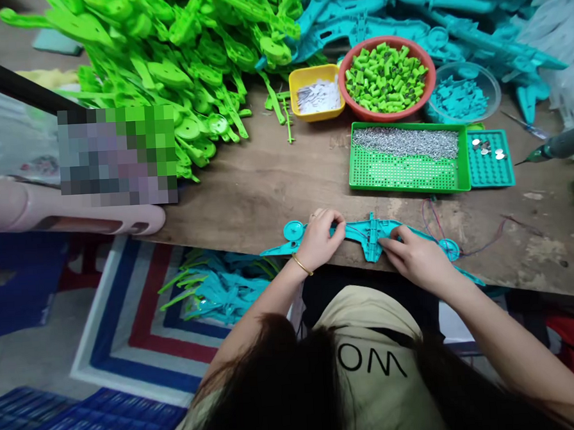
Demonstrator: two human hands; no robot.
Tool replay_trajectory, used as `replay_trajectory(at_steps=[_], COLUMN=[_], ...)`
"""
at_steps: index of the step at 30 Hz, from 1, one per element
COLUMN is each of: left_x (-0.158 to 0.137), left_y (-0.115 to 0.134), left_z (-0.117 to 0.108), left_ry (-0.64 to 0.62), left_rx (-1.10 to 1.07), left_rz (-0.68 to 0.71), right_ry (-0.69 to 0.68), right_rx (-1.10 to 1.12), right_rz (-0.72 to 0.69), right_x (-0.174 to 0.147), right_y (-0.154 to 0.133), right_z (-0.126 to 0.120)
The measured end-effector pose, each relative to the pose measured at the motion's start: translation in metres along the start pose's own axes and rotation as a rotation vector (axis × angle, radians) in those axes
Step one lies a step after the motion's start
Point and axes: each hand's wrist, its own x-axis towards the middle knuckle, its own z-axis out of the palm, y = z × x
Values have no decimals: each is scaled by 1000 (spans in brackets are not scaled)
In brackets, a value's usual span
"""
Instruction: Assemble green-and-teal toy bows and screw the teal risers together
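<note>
A long blue plastic shell [372, 239], curved like a bow with a crosspiece at its middle and round discs toward its ends, lies along the table's front edge. My left hand [321, 237] rests over its left part, thumb and forefinger closed at a thin wire that runs along the shell. With fingers pinched together, my right hand [417, 254] touches the shell just right of the crosspiece; what sits between those fingertips is hidden. Thin red and dark wires [497, 233] trail over the shell's right side onto the table.
Behind the hands stand a green tray [410, 181] of screws, a teal tray [491, 173] with small metal discs, a red bowl [390, 110] of green pieces, and a yellow box [317, 114]. A screwdriver [553, 146] juts in from the right. Green shells [188, 72] pile up at back left.
</note>
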Motion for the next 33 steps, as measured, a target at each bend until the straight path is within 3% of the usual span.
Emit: replay_trajectory(at_steps=[10, 16, 23, 33], left_x=[-3, -1, 0, 2], left_y=[0, -2, -3, -7], left_z=[2, 4, 3, -1], left_ry=[28, 27, 13, 6], left_rx=[5, 13, 8, -56], left_rz=[-36, -52, -52, -127], right_ry=[-194, -164, -20, -139], right_rx=[-110, -120, -78, -130], right_rz=[49, 74, 4, 4], right_x=[5, 5, -4, 5], right_y=[-11, -15, -3, -9], right_z=[-17, -14, 1, -20])
